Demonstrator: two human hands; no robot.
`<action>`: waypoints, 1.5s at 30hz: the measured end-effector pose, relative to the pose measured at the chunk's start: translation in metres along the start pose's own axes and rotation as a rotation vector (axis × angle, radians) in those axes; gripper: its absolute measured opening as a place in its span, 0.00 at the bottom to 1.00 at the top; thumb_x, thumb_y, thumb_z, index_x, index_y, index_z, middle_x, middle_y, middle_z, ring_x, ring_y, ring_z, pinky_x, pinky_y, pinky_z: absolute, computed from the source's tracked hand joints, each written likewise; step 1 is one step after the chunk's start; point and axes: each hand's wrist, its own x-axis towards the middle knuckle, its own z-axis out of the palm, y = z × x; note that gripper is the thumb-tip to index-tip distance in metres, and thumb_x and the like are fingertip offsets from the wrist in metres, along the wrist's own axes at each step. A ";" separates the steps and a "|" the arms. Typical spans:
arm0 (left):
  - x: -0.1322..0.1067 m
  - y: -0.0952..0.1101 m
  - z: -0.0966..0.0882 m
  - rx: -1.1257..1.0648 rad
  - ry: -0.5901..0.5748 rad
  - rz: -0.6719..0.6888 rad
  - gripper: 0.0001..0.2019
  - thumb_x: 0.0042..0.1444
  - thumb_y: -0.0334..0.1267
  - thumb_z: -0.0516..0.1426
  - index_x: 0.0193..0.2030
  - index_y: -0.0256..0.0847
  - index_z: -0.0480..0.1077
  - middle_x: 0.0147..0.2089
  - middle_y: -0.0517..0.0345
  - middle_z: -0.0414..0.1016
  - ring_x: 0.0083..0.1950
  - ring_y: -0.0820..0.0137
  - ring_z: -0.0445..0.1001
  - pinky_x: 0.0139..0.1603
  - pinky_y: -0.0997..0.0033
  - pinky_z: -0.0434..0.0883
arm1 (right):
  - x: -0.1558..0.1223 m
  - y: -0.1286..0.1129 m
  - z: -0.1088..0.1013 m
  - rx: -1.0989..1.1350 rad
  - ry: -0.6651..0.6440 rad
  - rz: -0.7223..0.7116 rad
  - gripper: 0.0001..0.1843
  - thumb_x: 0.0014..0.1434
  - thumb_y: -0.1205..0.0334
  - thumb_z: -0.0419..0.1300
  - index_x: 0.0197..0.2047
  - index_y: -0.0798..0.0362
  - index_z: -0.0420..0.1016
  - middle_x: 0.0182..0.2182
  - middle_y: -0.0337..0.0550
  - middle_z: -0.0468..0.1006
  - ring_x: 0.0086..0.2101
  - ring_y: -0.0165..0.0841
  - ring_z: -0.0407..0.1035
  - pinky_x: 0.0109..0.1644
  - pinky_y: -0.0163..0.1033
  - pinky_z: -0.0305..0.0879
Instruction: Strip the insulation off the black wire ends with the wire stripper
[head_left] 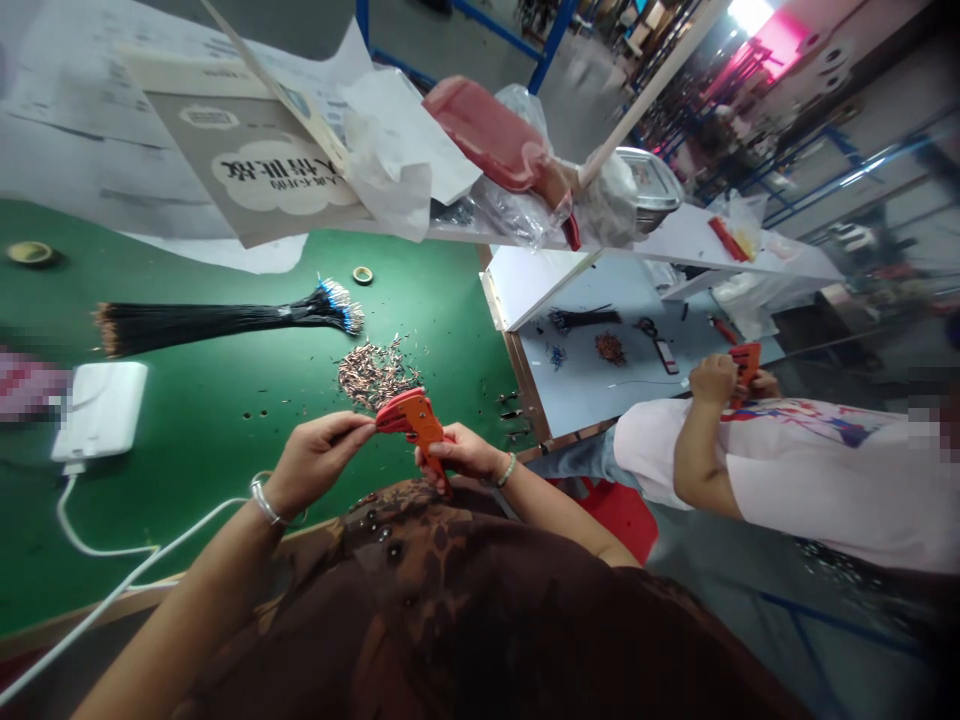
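My right hand (pixel 469 453) is wrapped round the handles of an orange and red wire stripper (pixel 421 418), held above the near edge of the green bench. My left hand (pixel 319 455) is closed in a pinch, its fingertips right at the stripper's red jaws; whatever thin piece they hold is too small to make out. Just beyond the tool lies a pile of short copper-coloured offcuts (pixel 371 372). Farther back, a bundle of black wires (pixel 217 322) lies sideways, with blue and bare metal ends fanned out at its right.
A white power bank (pixel 101 410) with a white cable lies at the left. Tape rolls (pixel 362 274) rest on the green bench (pixel 225 420). A shelf across the back bears papers (pixel 255 170) and a metal container (pixel 649 185). At right, a co-worker (pixel 810 450) holds a similar tool.
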 end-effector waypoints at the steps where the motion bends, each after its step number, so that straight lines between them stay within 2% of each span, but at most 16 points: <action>1: -0.001 0.000 0.001 -0.017 0.004 -0.020 0.20 0.53 0.54 0.59 0.34 0.37 0.78 0.33 0.53 0.80 0.32 0.68 0.75 0.36 0.72 0.72 | 0.000 0.001 0.001 -0.004 0.005 -0.005 0.27 0.53 0.42 0.66 0.38 0.61 0.70 0.22 0.39 0.74 0.20 0.28 0.69 0.22 0.31 0.62; 6: -0.004 0.002 0.006 -0.123 0.041 -0.130 0.21 0.50 0.56 0.61 0.34 0.37 0.78 0.33 0.52 0.80 0.33 0.67 0.75 0.36 0.72 0.72 | 0.000 0.003 0.006 -0.012 0.054 -0.020 0.27 0.53 0.41 0.65 0.36 0.59 0.68 0.20 0.36 0.72 0.18 0.27 0.66 0.21 0.31 0.60; 12: -0.005 0.003 0.008 -0.154 0.028 -0.176 0.21 0.50 0.56 0.61 0.34 0.36 0.78 0.31 0.54 0.78 0.31 0.70 0.71 0.34 0.73 0.70 | 0.001 0.009 0.012 0.070 0.059 -0.051 0.23 0.53 0.45 0.66 0.35 0.57 0.66 0.18 0.32 0.67 0.16 0.24 0.60 0.19 0.31 0.55; 15: -0.006 0.003 0.007 -0.158 -0.005 -0.176 0.22 0.51 0.57 0.59 0.36 0.36 0.78 0.31 0.55 0.77 0.29 0.71 0.70 0.32 0.74 0.68 | 0.004 0.012 0.014 0.095 0.086 -0.070 0.23 0.53 0.46 0.67 0.33 0.55 0.64 0.17 0.30 0.64 0.15 0.22 0.56 0.18 0.30 0.53; 19: -0.010 -0.001 0.008 -0.170 -0.014 -0.215 0.24 0.56 0.57 0.55 0.40 0.35 0.77 0.25 0.59 0.72 0.24 0.74 0.64 0.27 0.76 0.65 | 0.009 0.012 0.015 0.127 0.111 -0.060 0.23 0.52 0.46 0.68 0.33 0.54 0.62 0.17 0.27 0.60 0.14 0.20 0.50 0.17 0.28 0.49; 22: -0.011 -0.004 0.009 -0.121 0.062 -0.196 0.21 0.57 0.54 0.55 0.38 0.36 0.77 0.30 0.56 0.77 0.29 0.72 0.70 0.32 0.74 0.68 | 0.011 0.009 0.013 0.142 0.058 -0.051 0.23 0.52 0.47 0.68 0.37 0.56 0.66 0.20 0.31 0.65 0.18 0.23 0.58 0.21 0.31 0.59; 24: -0.012 -0.005 0.009 -0.086 0.112 -0.160 0.19 0.56 0.53 0.57 0.37 0.37 0.77 0.36 0.53 0.80 0.35 0.69 0.74 0.39 0.72 0.70 | 0.011 0.008 0.009 0.154 0.007 -0.055 0.27 0.50 0.47 0.69 0.42 0.59 0.69 0.26 0.38 0.70 0.25 0.28 0.66 0.29 0.36 0.67; 26: -0.012 -0.006 0.008 -0.069 0.141 -0.129 0.18 0.56 0.52 0.57 0.38 0.38 0.77 0.39 0.52 0.81 0.39 0.67 0.76 0.43 0.70 0.71 | 0.010 0.008 0.003 0.183 -0.020 -0.056 0.30 0.49 0.46 0.69 0.46 0.60 0.69 0.32 0.43 0.73 0.31 0.33 0.70 0.36 0.42 0.70; 31: -0.014 -0.011 0.007 -0.037 0.168 -0.081 0.18 0.56 0.52 0.58 0.39 0.38 0.78 0.41 0.51 0.81 0.41 0.66 0.77 0.47 0.69 0.72 | 0.002 0.015 -0.013 0.223 -0.006 -0.057 0.30 0.51 0.46 0.68 0.48 0.59 0.69 0.35 0.46 0.74 0.34 0.35 0.72 0.41 0.44 0.70; 37: -0.014 -0.015 0.014 0.026 0.162 -0.057 0.18 0.57 0.51 0.56 0.40 0.38 0.78 0.40 0.51 0.81 0.37 0.68 0.76 0.44 0.69 0.72 | -0.001 0.008 -0.008 0.199 -0.066 -0.040 0.30 0.50 0.48 0.70 0.48 0.60 0.70 0.35 0.46 0.73 0.33 0.34 0.72 0.39 0.41 0.70; 42: -0.012 -0.017 0.019 0.066 0.142 -0.029 0.18 0.57 0.50 0.56 0.41 0.39 0.78 0.33 0.55 0.79 0.33 0.70 0.74 0.40 0.71 0.71 | -0.002 0.005 -0.008 0.142 -0.065 -0.025 0.32 0.49 0.47 0.70 0.49 0.60 0.70 0.35 0.47 0.73 0.34 0.34 0.71 0.39 0.41 0.70; 45: -0.012 -0.018 0.020 0.073 0.158 -0.045 0.18 0.57 0.50 0.55 0.41 0.38 0.78 0.34 0.54 0.79 0.33 0.70 0.75 0.40 0.71 0.71 | 0.002 0.006 -0.011 0.092 -0.054 -0.027 0.34 0.48 0.44 0.69 0.50 0.60 0.68 0.35 0.46 0.73 0.34 0.34 0.71 0.40 0.42 0.70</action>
